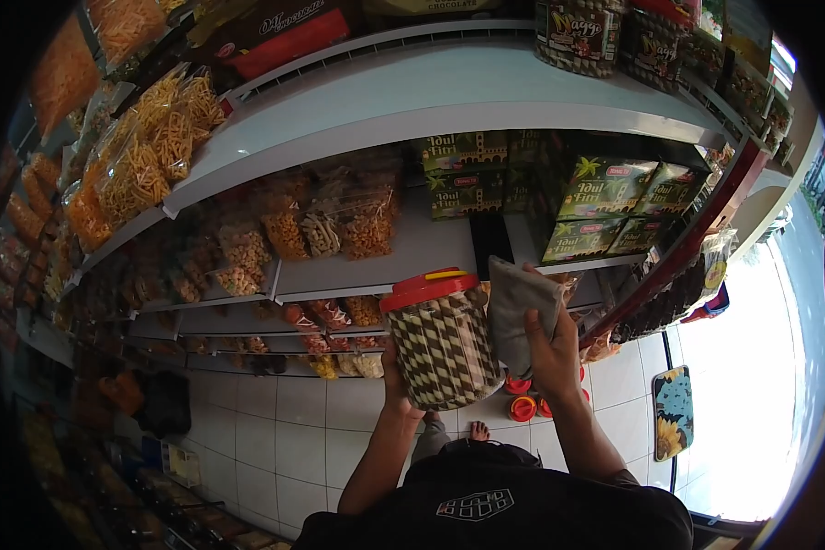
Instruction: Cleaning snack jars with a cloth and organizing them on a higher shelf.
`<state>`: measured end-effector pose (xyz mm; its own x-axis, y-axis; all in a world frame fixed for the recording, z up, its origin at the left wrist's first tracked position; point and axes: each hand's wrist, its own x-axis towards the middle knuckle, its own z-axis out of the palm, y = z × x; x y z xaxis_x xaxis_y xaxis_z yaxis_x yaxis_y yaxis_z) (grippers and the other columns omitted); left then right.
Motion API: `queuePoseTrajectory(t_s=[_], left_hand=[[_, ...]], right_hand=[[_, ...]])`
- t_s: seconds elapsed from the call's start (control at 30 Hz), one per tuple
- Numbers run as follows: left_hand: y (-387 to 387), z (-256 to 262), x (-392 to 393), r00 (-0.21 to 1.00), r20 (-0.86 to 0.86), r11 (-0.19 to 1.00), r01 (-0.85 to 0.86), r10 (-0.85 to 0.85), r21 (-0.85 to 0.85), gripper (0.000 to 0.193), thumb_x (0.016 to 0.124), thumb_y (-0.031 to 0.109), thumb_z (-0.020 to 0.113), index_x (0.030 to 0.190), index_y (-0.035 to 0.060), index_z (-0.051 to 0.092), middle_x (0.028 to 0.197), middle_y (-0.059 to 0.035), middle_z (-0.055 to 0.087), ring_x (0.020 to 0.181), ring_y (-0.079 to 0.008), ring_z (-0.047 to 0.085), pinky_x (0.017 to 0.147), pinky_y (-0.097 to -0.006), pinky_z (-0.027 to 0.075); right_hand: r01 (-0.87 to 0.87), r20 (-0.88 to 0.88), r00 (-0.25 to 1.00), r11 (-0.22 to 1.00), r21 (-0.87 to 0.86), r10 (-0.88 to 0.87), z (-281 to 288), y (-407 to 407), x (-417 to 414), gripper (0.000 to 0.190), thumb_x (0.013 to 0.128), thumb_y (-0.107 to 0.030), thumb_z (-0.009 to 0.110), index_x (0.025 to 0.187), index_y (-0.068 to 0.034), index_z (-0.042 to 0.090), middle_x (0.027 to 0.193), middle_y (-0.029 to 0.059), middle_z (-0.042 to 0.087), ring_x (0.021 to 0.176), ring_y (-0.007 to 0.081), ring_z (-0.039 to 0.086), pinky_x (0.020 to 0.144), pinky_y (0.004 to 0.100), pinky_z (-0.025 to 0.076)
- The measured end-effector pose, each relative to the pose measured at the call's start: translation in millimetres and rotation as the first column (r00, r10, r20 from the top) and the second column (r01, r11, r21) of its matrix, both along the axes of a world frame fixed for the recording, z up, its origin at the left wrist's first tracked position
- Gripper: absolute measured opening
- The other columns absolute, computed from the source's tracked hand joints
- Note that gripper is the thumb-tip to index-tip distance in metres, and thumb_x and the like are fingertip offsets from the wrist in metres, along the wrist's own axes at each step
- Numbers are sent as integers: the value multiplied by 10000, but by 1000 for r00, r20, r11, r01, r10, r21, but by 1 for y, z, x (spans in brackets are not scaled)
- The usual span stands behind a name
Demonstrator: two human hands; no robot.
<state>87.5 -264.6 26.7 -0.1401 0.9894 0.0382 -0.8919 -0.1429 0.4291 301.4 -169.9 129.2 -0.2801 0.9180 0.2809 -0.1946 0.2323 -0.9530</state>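
Note:
My left hand [397, 381] grips a clear plastic jar [443, 344] from its left side and base. Striped brown-and-cream wafer rolls fill the jar, which tilts slightly under a red screw lid [430, 285] with a yellow handle. In my right hand [553, 350] is a folded grey cloth [522, 313], pinched between thumb and fingers just right of the jar. Whether the cloth touches the jar I cannot tell. Both hands are held in front of the shelving, above the tiled floor.
A white upper shelf [454, 82] carries more wafer-roll jars [577, 38] at its right end. Green boxes [591, 206] and bagged snacks [368, 220] stand on the shelf below. Several red-lidded jars [522, 408] are on the floor near my feet. A sunflower mat [672, 412] lies by the bright doorway.

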Motion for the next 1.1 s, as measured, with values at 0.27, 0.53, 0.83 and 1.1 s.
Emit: queuePoseTrajectory(t_s=[0.27,0.53,0.83,1.1], left_hand=[[-8,14,2,984,-173,983,-58,27,-174,816,1076,707,447,1551,45,492,1426,-185,674,1191,-307,751,954,-489,679],[-5,15,5,986,-165,985,-52,25,-167,869,1039,767,463,1532,54,515,1409,-155,685,1242,-269,721,1003,-452,652],[5,12,2,988,-143,993,-77,63,-91,920,1010,785,505,1569,55,469,1439,-164,665,1244,-289,720,1005,-460,649],[8,-10,8,995,77,998,54,-58,44,886,1019,766,508,1577,79,460,1488,-161,625,1293,-315,692,1050,-521,624]], right_hand=[[-231,366,924,924,305,110,12,-14,-13,695,939,158,554,1590,-82,515,1654,243,481,1619,417,289,1290,488,318],[-499,559,802,750,435,209,15,-22,-4,667,871,69,696,1498,-147,632,1633,105,549,1618,379,328,1304,657,256],[-670,612,723,538,511,320,0,-34,29,445,835,-58,814,1267,-153,772,1362,-5,751,1461,268,582,1298,667,280],[80,21,996,996,42,-81,-12,-14,23,434,1153,-277,530,1441,39,606,1428,238,678,1348,318,657,1173,376,452]])
